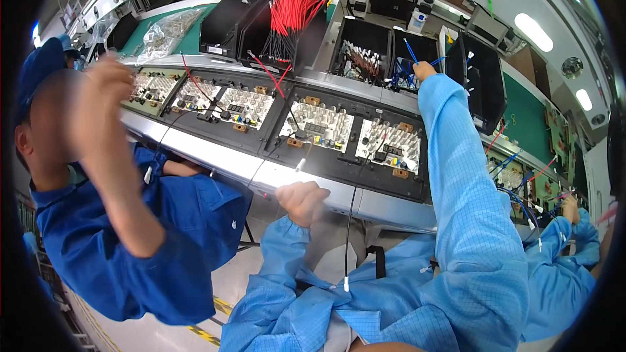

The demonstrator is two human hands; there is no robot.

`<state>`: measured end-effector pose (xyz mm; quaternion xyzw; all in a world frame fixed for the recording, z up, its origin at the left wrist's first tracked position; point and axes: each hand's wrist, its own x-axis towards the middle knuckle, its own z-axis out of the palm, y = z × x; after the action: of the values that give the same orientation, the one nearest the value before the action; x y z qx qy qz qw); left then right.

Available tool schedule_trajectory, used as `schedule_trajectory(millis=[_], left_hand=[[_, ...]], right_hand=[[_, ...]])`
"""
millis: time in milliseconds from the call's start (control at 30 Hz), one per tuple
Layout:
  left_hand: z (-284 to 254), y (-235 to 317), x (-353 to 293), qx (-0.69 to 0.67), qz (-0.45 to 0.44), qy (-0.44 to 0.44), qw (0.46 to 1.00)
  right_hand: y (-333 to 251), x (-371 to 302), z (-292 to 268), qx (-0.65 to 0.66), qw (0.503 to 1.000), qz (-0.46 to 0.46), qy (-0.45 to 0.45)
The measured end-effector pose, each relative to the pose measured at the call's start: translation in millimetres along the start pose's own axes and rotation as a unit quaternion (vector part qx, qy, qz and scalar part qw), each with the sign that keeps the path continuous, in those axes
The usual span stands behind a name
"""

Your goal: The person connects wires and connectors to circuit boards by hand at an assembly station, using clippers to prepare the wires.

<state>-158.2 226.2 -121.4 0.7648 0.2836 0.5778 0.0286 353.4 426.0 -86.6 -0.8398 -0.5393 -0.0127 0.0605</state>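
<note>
My right arm stretches over the line to a black bin [417, 45] at the back. There my right hand [425, 70] is closed on blue wires [411, 51], whose ends stick out beside the fingers. My left hand [303, 202] hovers at the line's front edge with its fingers curled in. Whether anything is inside them is hidden. Just beyond it hangs a white connector [300, 165] on a thin wire. Two white circuit boards [319, 124] [390, 146] with many components lie in the dark fixture before me. A black cable [348, 241] with a white plug dangles over the edge.
Bundled red wires [293, 13] fill a black bin at the back, beside a bin of brown wires [358, 62]. At left, a co-worker in dark blue [150, 221] raises a blurred arm. Another person's light-blue sleeve [554, 254] is at right, near more boards.
</note>
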Motion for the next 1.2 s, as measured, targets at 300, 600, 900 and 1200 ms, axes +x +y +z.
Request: schedule_trajectory(millis=[300, 600, 900, 1200], left_hand=[[4, -4, 4, 0.010, 0.016, 0.003, 1.000], [-8, -1, 12, -0.089, -0.003, -0.043, 0.995], [-121, 88, 82, -0.297, -0.063, -0.024, 0.952], [-161, 141, 119, -0.212, -0.069, -0.370, 0.902]], right_hand=[[-44, -15, -72, 0.172, 0.936, -0.014, 0.307], [-145, -132, -215, 0.432, 0.783, -0.259, 0.365], [-214, -407, -262, 0.459, 0.785, -0.387, 0.151], [-228, -505, -185, 0.530, 0.744, -0.379, 0.148]])
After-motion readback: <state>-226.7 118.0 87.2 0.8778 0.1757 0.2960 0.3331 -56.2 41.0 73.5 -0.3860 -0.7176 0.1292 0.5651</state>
